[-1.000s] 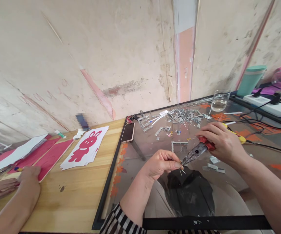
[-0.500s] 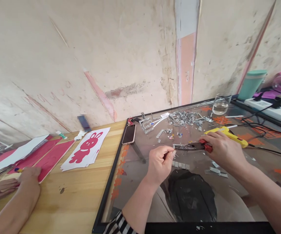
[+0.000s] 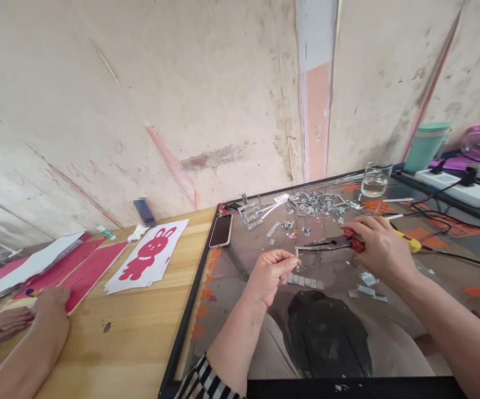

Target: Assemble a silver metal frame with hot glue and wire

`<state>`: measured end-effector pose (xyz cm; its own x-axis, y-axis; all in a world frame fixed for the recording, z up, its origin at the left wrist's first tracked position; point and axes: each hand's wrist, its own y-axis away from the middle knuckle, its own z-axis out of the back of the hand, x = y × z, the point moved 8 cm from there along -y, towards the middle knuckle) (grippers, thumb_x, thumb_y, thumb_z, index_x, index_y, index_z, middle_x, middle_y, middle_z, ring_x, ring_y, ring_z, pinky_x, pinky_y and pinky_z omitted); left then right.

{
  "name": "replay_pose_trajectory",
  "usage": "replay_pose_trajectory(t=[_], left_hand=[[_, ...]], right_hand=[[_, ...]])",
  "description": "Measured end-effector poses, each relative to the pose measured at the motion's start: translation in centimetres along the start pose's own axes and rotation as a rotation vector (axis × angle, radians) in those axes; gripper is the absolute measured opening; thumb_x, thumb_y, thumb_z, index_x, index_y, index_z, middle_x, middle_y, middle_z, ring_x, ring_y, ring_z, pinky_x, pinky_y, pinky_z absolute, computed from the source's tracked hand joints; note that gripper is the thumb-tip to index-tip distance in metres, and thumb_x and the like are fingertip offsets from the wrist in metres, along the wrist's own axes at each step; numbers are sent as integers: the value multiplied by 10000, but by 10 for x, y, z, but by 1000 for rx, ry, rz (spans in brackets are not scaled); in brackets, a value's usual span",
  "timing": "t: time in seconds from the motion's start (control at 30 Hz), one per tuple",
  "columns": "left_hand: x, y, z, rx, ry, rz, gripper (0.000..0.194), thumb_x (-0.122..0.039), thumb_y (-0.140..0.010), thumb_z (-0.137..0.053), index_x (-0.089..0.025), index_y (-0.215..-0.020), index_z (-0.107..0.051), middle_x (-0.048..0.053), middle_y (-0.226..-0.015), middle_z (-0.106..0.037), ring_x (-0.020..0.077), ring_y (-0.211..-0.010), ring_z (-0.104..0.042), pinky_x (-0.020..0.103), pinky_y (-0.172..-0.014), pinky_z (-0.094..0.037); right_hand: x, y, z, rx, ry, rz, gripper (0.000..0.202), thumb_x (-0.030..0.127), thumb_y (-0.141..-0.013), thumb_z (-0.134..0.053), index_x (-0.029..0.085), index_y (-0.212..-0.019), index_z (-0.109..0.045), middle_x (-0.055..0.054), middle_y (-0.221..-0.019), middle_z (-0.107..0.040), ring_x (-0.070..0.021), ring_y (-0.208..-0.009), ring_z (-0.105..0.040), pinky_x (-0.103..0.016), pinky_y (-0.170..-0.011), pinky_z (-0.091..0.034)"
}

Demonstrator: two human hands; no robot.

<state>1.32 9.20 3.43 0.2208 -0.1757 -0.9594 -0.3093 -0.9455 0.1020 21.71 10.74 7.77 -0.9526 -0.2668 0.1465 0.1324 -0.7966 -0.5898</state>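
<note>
My right hand is closed round the red handles of a pair of pliers, whose dark jaws point left. Beyond the jaws runs a thin silvery strip, close to my left fingertips; I cannot tell whether the jaws grip it. Thumb and forefinger of my left hand pinch a small piece at the strip's left end, too tiny to name. Below lies a row of flat grey rectangular pieces. A yellow glue gun rests behind my right hand, partly hidden by it.
A heap of silvery scraps, a phone, and a glass lie on the glass tabletop. Cables trail from a power strip at right. Another person's hands press red paper at left, near a rabbit picture.
My right hand and the pliers have shifted slightly up and left, covering more of the glue gun. My left fingers have turned a little, still pinching. The view has moved slightly.
</note>
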Motion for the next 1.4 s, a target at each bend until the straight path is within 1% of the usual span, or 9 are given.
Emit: replay_pose_trajectory(t=[0.2,0.3,0.43,0.6,0.7,0.87,1.07,1.23,1.4], left_hand=[[12,6,-16,190,229,177,153,-227,-603,-726,-107,-643,-639,-64,-397,-388,-1,-351,-206,207,-405,-86],[18,10,-24,283,296,254,131,-190,-580,-732,-103,-632,-647,-48,-390,-418,0,-337,-226,197,-390,-75],[26,14,-30,342,339,338,112,-151,-565,-728,-106,-645,-666,14,-505,-567,-8,-330,-249,185,-377,-68],[31,19,-38,421,357,408,87,-117,-570,-714,-117,-646,-673,34,-551,-615,-10,-321,-263,178,-365,-89],[30,22,-43,477,377,420,87,-109,-566,-712,-117,-642,-672,40,-556,-622,-7,-311,-267,180,-360,-80],[32,25,-50,552,404,441,101,-120,-564,-720,-115,-652,-671,56,-574,-640,-6,-297,-260,183,-349,-70],[34,28,-55,634,413,451,105,-123,-569,-723,-113,-662,-674,58,-566,-635,-4,-296,-268,187,-348,-78],[36,28,-56,636,377,437,129,-152,-550,-740,-101,-652,-679,62,-571,-642,5,-283,-291,195,-328,-86],[34,26,-53,582,312,390,140,-162,-532,-749,-100,-636,-680,53,-567,-644,9,-277,-300,204,-326,-97]], right_hand=[[7,2,25,-152,10,94,366,112,-710,-476,242,-1036,-577,-84,-1024,-570,-288,-1003,-464,-383,-816,-416],[12,4,30,-177,15,132,397,101,-708,-456,252,-1059,-562,-83,-1053,-553,-276,-1028,-459,-392,-884,-387],[19,6,36,-212,-11,221,417,81,-676,-474,220,-1057,-570,-100,-1033,-564,-273,-1032,-467,-418,-903,-381],[23,7,37,-258,-61,312,428,78,-652,-493,218,-1049,-570,-86,-1008,-571,-275,-1016,-477,-438,-878,-409],[24,7,33,-258,-96,352,434,63,-637,-500,210,-1040,-569,-87,-997,-572,-278,-994,-480,-438,-855,-424],[28,6,22,-173,-197,400,445,34,-652,-491,222,-1051,-552,-75,-1009,-566,-251,-983,-483,-411,-836,-442],[31,7,20,-144,-234,453,333,63,-705,-506,218,-993,-571,-64,-967,-571,-233,-949,-483,-388,-811,-446],[30,8,17,-111,-226,459,340,45,-682,-519,207,-975,-581,-62,-956,-565,-222,-917,-482,-365,-788,-445],[31,7,18,-98,-220,451,310,52,-687,-516,214,-942,-588,-52,-932,-585,-212,-902,-490,-347,-776,-442]])
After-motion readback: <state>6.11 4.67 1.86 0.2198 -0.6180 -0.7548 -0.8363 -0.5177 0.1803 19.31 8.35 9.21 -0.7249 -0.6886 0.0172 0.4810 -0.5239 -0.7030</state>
